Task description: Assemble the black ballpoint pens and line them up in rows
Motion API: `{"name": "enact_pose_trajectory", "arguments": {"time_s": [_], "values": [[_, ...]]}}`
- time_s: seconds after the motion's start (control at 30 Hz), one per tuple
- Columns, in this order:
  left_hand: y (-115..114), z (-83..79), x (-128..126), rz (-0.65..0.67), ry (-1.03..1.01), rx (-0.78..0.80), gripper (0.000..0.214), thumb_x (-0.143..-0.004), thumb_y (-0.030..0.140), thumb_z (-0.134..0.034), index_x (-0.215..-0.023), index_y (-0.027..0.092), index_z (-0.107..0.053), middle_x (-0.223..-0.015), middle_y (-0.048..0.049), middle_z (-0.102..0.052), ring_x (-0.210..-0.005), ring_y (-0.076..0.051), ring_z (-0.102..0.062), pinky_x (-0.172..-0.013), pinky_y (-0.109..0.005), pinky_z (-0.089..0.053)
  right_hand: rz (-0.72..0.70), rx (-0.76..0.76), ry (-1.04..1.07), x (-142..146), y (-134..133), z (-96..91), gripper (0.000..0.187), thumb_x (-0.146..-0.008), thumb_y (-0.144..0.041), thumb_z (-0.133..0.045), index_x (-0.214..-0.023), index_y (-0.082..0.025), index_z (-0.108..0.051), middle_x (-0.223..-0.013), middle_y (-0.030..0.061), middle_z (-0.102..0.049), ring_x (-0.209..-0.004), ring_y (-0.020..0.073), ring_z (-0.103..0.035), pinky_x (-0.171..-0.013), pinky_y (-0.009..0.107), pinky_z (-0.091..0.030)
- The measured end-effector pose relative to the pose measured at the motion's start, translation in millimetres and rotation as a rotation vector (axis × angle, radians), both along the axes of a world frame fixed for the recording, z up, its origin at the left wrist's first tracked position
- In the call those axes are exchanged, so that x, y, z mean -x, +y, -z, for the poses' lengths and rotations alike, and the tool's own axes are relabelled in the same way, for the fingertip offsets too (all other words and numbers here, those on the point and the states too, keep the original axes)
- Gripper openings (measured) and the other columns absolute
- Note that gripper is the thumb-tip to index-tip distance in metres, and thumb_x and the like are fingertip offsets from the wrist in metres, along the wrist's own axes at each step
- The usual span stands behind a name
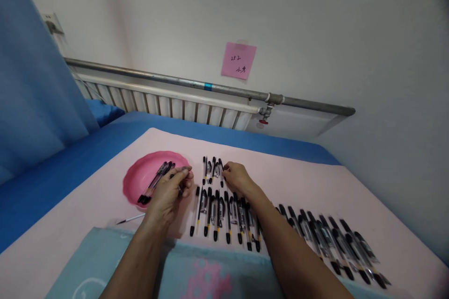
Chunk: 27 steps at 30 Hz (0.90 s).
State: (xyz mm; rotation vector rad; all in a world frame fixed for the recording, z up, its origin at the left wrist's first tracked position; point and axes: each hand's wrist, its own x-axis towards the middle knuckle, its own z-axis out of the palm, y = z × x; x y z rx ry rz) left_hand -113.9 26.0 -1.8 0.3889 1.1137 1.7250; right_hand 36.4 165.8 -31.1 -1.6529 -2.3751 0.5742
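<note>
My left hand (171, 189) is at the right rim of a pink bowl (129, 177), its fingers curled around something small and dark, mostly hidden. Several assembled-looking black-capped pens (154, 184) lean inside the bowl. My right hand (238, 177) is closed at the fingertips beside the right end of a short upper row of pen parts (212, 170); what it pinches is hidden. Below that row lies a longer row of clear pen barrels with black ends, refills and caps (217, 215), partly covered by my right forearm.
More pen parts (333, 243) lie in a slanted group at the right. A thin white refill-like stick (130, 218) rests below the bowl. A light-blue cloth (196, 271) covers the near edge of the pink mat (280, 173). A radiator (175, 107) and pipe stand behind.
</note>
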Motion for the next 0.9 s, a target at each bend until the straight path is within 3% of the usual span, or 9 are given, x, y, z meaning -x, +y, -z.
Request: {"name": "enact_pose_trajectory", "arguments": {"time_s": [0.2,0.27,0.37,0.43,0.5,0.63,0.77,0.9], "values": [[-2,-1.7,-2,0.053,-0.04,0.005,0.017,-0.065,0.015,-0.065,-0.08,0.009,-0.061,-0.065,-0.0035,-0.06,-0.05,-0.006,-0.052,-0.039,-0.014,-0.037,0.035,0.023,0.075,0,-4,0.2,0.025,-0.075,-0.013,-0.043,-0.089,-0.013,-0.064,-0.07,0.0057,-0.066,-0.06,0.0129,-0.059,-0.056,0.02,-0.039],[-2,-4.3,-2,0.062,-0.104,0.036,0.013,-0.069,0.014,-0.061,-0.081,0.009,-0.061,-0.069,-0.0063,-0.062,-0.054,-0.008,-0.057,-0.046,-0.017,-0.045,0.044,0.033,0.107,-1,-5,-4.8,0.027,-0.076,-0.011,-0.041,-0.092,-0.013,-0.063,-0.065,0.0037,-0.064,-0.053,0.0114,-0.057,-0.053,0.02,-0.039],[-2,-8.6,-3,0.066,-0.264,0.077,0.011,-0.076,0.015,-0.053,-0.082,0.008,-0.06,-0.081,-0.0129,-0.065,-0.071,-0.015,-0.063,-0.064,-0.026,-0.052,0.012,0.006,0.173,1,-14,-22.1,0.024,-0.078,-0.014,-0.043,-0.092,-0.015,-0.062,-0.071,0.0028,-0.065,-0.058,0.0108,-0.057,-0.057,0.019,-0.04],[-1,-10.6,-4,0.088,-0.362,0.07,0.013,-0.079,0.016,-0.05,-0.082,0.008,-0.06,-0.087,-0.0155,-0.065,-0.081,-0.019,-0.063,-0.072,-0.031,-0.052,-0.094,-0.04,0.257,7,-26,-36.8,0.019,-0.079,-0.016,-0.045,-0.087,-0.017,-0.063,-0.077,0.0017,-0.065,-0.066,0.0105,-0.057,-0.063,0.019,-0.04],[0,-11.1,-5,0.113,-0.426,0.046,0.015,-0.08,0.018,-0.049,-0.081,0.009,-0.06,-0.086,-0.0147,-0.066,-0.082,-0.02,-0.063,-0.073,-0.032,-0.052,-0.3,-0.106,0.36,14,-42,-49.0,0.017,-0.079,-0.016,-0.047,-0.084,-0.018,-0.063,-0.079,0.0011,-0.064,-0.072,0.0107,-0.056,-0.068,0.02,-0.04],[1,-7.3,-7,0.105,-0.475,-0.017,0.015,-0.081,0.017,-0.048,-0.077,0.011,-0.061,-0.071,-0.0064,-0.065,-0.06,-0.011,-0.06,-0.058,-0.023,-0.052,-0.628,-0.204,0.294,29,-72,-55.2,0.017,-0.079,-0.012,-0.048,-0.087,-0.018,-0.062,-0.086,0.003,-0.06,-0.081,0.0127,-0.053,-0.074,0.023,-0.039],[2,-1.9,-7,0.13,-0.496,-0.026,0.014,-0.079,0.016,-0.05,-0.079,0.01,-0.063,-0.069,-0.0046,-0.063,-0.055,-0.008,-0.056,-0.052,-0.019,-0.048,-0.696,-0.3,0.2,36,-85,-46.6,0.017,-0.082,-0.013,-0.045,-0.092,-0.017,-0.058,-0.094,0.0057,-0.056,-0.086,0.0138,-0.051,-0.077,0.026,-0.038],[1,-4.3,-8,0.137,-0.48,-0.006,0.013,-0.079,0.016,-0.05,-0.078,0.011,-0.062,-0.069,-0.0045,-0.063,-0.06,-0.01,-0.058,-0.055,-0.021,-0.049,-0.716,-0.336,0.19,34,-81,-47.2,0.015,-0.081,-0.015,-0.045,-0.088,-0.016,-0.058,-0.088,0.005,-0.057,-0.078,0.0129,-0.051,-0.072,0.023,-0.038]]}}
